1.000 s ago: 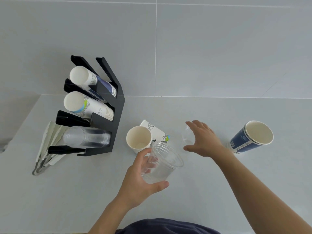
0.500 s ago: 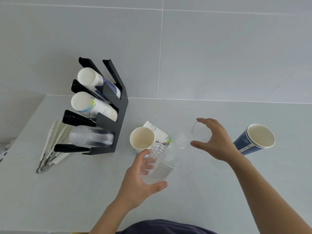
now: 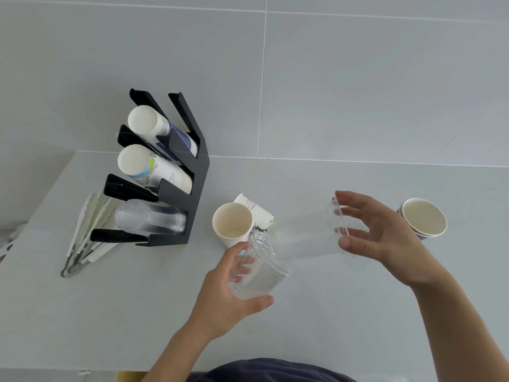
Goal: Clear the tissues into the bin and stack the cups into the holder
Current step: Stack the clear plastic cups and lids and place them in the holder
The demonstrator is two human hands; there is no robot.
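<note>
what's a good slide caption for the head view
Left hand and right hand each hold a clear plastic cup, beside a black cup holder.

Your left hand (image 3: 228,296) and right hand (image 3: 385,241) are both bare: no gloves, rings, watch or bands show on either. Your two forearms, running from the bottom centre and lower right of the frame, are uncovered as far as the picture reaches, with no sleeve edge in sight. At the bottom centre you can see a rounded patch of dark navy fabric garment (image 3: 264,372), plain and smooth, with no print, seam or button that can be made out.
</note>
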